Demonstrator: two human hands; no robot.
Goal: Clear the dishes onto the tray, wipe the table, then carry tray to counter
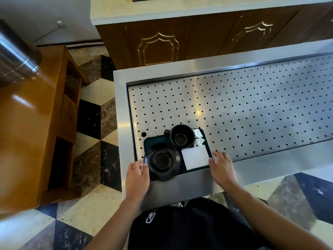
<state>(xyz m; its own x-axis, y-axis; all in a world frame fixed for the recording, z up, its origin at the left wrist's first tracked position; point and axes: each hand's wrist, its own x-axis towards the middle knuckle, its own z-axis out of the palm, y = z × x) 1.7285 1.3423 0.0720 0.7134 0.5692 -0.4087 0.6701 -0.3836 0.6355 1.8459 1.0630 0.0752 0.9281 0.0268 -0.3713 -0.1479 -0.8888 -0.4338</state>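
Steel counter [252, 109] bears the tray [149, 140] with cup [182, 136] and saucer [162, 160], so my left hand [137, 175] and right hand [222, 166] flank it, fingers loose, gripping nothing.

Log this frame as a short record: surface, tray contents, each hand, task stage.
surface: perforated steel counter
tray: dark, at the counter's near left end
contents: black saucer overhanging the near left edge, black cup, white card, crumpled napkin
left hand: at the saucer's edge, fingers loosely curled
right hand: fingertips at the tray's right edge
stage: tray on counter; grip unclear
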